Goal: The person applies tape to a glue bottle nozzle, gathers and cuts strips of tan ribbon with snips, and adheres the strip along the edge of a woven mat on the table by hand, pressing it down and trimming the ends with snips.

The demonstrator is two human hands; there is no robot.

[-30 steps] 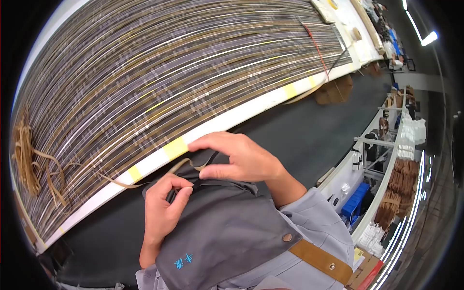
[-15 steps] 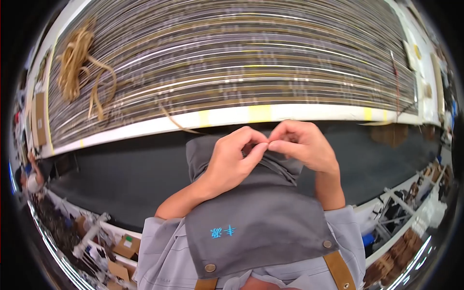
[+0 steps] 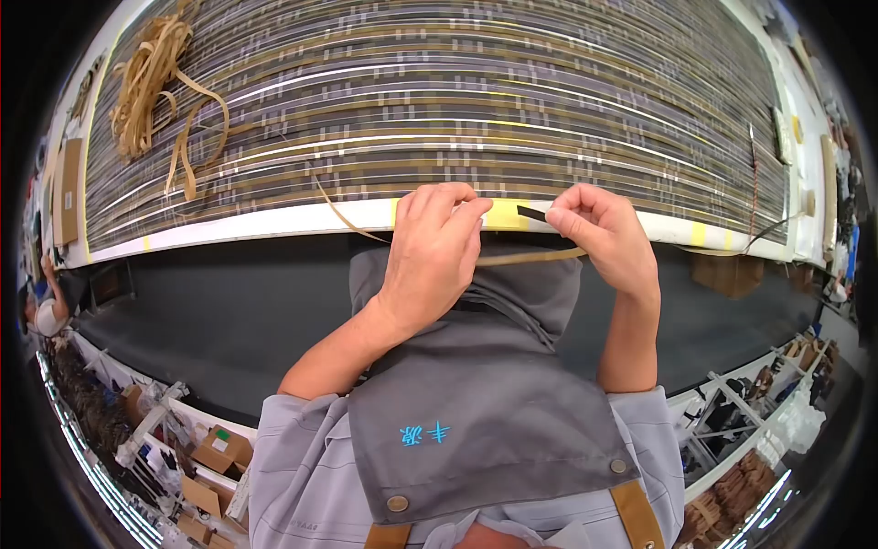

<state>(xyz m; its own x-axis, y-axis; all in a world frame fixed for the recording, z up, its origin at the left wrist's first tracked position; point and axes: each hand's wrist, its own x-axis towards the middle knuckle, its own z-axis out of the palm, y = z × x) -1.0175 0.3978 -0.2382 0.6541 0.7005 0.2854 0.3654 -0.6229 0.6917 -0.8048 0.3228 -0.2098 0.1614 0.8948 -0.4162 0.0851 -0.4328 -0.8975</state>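
My left hand (image 3: 434, 245) is closed over the near edge of the woven sheet, its fingertips pinched together at the white border (image 3: 302, 220). A tan strip (image 3: 530, 259) stretches from beneath my left palm across to my right hand (image 3: 608, 236). Between the right thumb and forefinger I grip a short black strip (image 3: 531, 213), its free end pointing left over a yellow patch (image 3: 506, 212) on the border. The woven sheet of grey, brown and white bands (image 3: 439, 137) covers the table. What lies inside the left fingers is hidden.
A tangled bundle of tan strips (image 3: 151, 87) lies on the sheet at far left. Another loose tan strip (image 3: 343, 215) crosses the border left of my hand. A person (image 3: 48, 314) is at the left edge. Shelves with cardboard boxes (image 3: 224, 448) stand behind me.
My hands were pinched together in front of the border. They have moved apart and up onto it, and the black strip and stretched tan strip now show.
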